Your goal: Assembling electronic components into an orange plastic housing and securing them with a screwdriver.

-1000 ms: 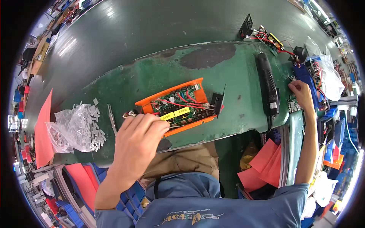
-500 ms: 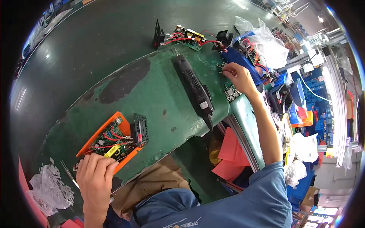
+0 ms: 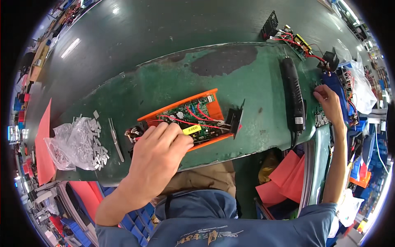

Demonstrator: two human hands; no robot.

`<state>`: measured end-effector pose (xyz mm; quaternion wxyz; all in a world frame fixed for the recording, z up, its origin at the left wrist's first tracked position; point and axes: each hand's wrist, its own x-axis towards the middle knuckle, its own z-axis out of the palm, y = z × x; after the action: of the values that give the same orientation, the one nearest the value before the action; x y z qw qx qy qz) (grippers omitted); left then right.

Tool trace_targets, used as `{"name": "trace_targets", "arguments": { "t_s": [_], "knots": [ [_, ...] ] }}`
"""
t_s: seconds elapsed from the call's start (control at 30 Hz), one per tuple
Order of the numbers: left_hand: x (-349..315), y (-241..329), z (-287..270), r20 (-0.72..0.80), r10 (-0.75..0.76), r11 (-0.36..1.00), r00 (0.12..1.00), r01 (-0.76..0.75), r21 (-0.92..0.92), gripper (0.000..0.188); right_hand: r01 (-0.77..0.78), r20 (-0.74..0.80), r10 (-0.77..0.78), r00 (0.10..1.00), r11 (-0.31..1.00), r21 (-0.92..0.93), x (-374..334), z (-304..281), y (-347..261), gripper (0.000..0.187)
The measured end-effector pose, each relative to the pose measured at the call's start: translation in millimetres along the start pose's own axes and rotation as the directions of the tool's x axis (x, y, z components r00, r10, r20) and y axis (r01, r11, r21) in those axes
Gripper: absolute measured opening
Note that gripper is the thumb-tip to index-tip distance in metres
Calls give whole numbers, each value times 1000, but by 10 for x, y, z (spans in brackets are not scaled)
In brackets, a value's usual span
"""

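Note:
An open orange housing (image 3: 181, 104) lies on the green bench mat, holding a green circuit board (image 3: 175, 114) with red wires and a yellow-wrapped component (image 3: 191, 129). A black vented end panel (image 3: 236, 120) stands at its right end. My left hand (image 3: 158, 152) is closed over the housing's near left side, its fingertips partly hidden. Far to the right, my right hand (image 3: 330, 103) pinches with thumb and forefinger beside small metal parts (image 3: 321, 118); whatever the pinch holds is too small to make out. A black electric screwdriver (image 3: 293, 92) lies left of that hand.
Tweezers (image 3: 116, 140) and a clear bag of small grey pieces (image 3: 84, 142) lie on the left. Another wired circuit board (image 3: 294, 41) sits at the far right, near a blue bin (image 3: 334, 84). Red sheets (image 3: 284, 179) are below the bench edge.
The view has swung left, so the bench things appear further right. My left hand stays at the housing, now reaching further over it. My right hand remains by the small metal parts, still pinched.

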<state>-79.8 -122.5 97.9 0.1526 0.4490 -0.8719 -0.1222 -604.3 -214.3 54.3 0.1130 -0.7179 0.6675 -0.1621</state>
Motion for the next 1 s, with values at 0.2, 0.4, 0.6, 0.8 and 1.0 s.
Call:
{"name": "trace_targets", "arguments": {
  "t_s": [0.2, 0.4, 0.6, 0.8, 1.0],
  "knots": [
    [-5, 13, -57, 44, -50, 999, 998, 50, 1, 11, -296, 130, 280, 951, 948, 120, 100, -43, -9, 19],
    [33, -14, -49, 60, -52, 998, 997, 54, -32, 13, -195, 140, 202, 969, 979, -63, 80, -33, 281, 22],
    [55, -43, -86, 111, -79, 995, 991, 86, -52, 18, -249, -182, 220, 958, 956, -152, -348, -10, -783, 15],
    [68, -88, -41, 113, 1, 1000, 994, 2, -30, 17, 24, -160, 14, 987, 972, 233, -1367, 644, -2266, 8],
    [71, -113, -44, 135, -9, 999, 991, 14, -34, 18, 106, -72, -79, 994, 738, 667, -1351, 1369, -3011, 31]
  ]
}}
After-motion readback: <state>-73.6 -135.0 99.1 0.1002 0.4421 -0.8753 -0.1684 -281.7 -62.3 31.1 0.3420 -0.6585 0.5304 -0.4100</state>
